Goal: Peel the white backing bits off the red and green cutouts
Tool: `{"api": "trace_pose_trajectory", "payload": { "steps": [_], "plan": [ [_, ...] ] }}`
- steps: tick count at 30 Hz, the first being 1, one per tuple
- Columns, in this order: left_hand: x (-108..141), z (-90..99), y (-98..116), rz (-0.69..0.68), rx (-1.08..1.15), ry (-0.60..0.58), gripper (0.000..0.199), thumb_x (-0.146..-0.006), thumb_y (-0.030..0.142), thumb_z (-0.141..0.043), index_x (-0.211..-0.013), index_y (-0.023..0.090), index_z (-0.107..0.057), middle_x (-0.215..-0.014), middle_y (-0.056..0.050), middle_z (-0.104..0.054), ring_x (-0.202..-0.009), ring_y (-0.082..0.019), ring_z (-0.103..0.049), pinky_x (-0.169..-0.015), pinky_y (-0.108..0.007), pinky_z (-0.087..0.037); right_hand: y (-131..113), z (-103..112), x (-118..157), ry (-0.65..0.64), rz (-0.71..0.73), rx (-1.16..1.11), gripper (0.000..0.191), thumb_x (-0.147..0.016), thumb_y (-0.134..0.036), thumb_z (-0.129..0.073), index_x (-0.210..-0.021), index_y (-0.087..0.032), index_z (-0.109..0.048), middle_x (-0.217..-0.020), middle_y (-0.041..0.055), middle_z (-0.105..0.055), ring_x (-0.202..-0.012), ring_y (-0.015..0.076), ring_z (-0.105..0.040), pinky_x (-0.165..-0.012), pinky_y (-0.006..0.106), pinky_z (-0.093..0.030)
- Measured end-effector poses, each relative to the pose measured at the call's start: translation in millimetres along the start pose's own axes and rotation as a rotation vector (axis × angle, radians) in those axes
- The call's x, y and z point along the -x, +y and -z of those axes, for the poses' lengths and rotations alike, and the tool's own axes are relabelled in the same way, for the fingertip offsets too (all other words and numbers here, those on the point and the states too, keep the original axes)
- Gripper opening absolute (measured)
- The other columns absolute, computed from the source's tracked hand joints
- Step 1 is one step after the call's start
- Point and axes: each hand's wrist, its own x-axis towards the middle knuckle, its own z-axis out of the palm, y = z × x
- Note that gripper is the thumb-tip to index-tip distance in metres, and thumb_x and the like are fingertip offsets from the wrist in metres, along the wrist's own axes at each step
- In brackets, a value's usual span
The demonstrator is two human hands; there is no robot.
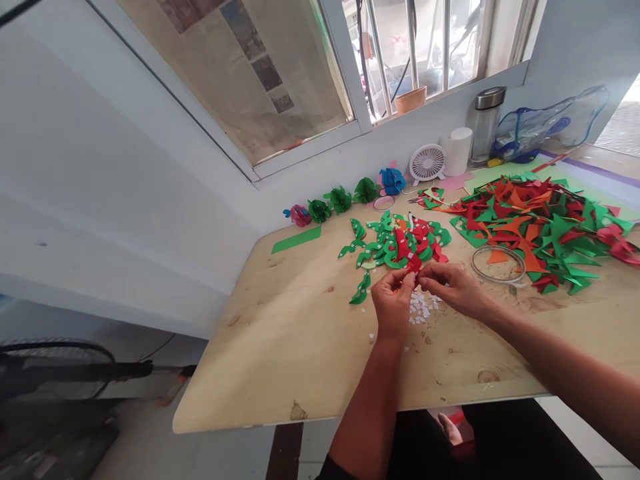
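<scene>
My left hand [393,297] and my right hand [453,287] meet above the wooden table, fingertips pinched close together. A small red paper cutout [414,263] shows at the left fingertips, and the left hand grips it. The right fingers are closed right beside it; whatever they pinch is too small to make out. Just beyond the hands lies a pile of curved green paper cutouts [383,248] and red ones, several with small white squares on them. Small white paper-like squares [423,309] are heaped partly behind and below the right hand.
A large heap of red, orange and green paper scraps [540,227] covers the right side, with a tape roll [499,265] at its edge. Along the wall stand paper flowers [340,199], a small white fan [427,163], a white cylinder [459,152] and a glass bottle [486,127].
</scene>
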Motion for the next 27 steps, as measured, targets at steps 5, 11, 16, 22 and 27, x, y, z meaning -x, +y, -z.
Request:
{"api": "trace_pose_trajectory", "payload": {
  "steps": [5,11,16,22,27],
  "plan": [
    [-1.5,0.4,1.6,0.059,0.04,-0.032,0.022,-0.064,0.031,-0.068,-0.076,0.012,-0.07,-0.067,-0.004,-0.067,-0.06,-0.013,-0.061,-0.061,-0.025,-0.049,3.2,0.2,-1.1,-0.001,-0.027,0.02,0.024,-0.08,-0.032,-0.049,-0.068,-0.016,-0.062,-0.057,-0.0018,-0.048,-0.051,0.0096,-0.038,-0.047,0.024,-0.03],
    [1.1,0.4,9.5,0.026,-0.035,-0.052,0.016,-0.066,0.026,-0.064,-0.071,0.011,-0.07,-0.063,-0.003,-0.065,-0.059,-0.012,-0.058,-0.059,-0.023,-0.046,0.7,-0.2,-1.0,0.015,-0.079,-0.001,0.025,-0.079,-0.033,-0.05,-0.065,-0.016,-0.061,-0.053,-0.0028,-0.045,-0.049,0.0091,-0.037,-0.046,0.023,-0.027],
    [1.2,1.9,8.0,-0.059,-0.1,-0.087,0.014,-0.068,0.024,-0.062,-0.07,0.013,-0.07,-0.071,-0.003,-0.066,-0.065,-0.013,-0.058,-0.062,-0.023,-0.045,-0.7,0.9,-0.5,0.026,-0.119,0.047,0.022,-0.078,-0.031,-0.05,-0.068,-0.016,-0.062,-0.052,-0.0033,-0.045,-0.049,0.0092,-0.038,-0.045,0.023,-0.026],
    [-0.3,3.7,4.6,-0.092,-0.128,-0.109,0.015,-0.07,0.025,-0.061,-0.073,0.014,-0.07,-0.072,-0.003,-0.064,-0.066,-0.012,-0.056,-0.061,-0.023,-0.044,3.6,1.0,-2.1,-0.015,-0.146,-0.013,0.02,-0.075,-0.028,-0.048,-0.066,-0.016,-0.06,-0.055,-0.0023,-0.051,-0.05,0.0093,-0.04,-0.045,0.023,-0.029],
    [-0.4,3.6,4.7,-0.071,-0.115,-0.109,0.014,-0.069,0.025,-0.061,-0.07,0.014,-0.07,-0.071,-0.003,-0.063,-0.064,-0.012,-0.055,-0.059,-0.023,-0.043,3.4,1.2,-2.7,-0.017,-0.187,-0.077,0.015,-0.072,-0.024,-0.049,-0.064,-0.015,-0.059,-0.053,-0.0025,-0.052,-0.048,0.009,-0.043,-0.045,0.022,-0.031]
  ]
}}
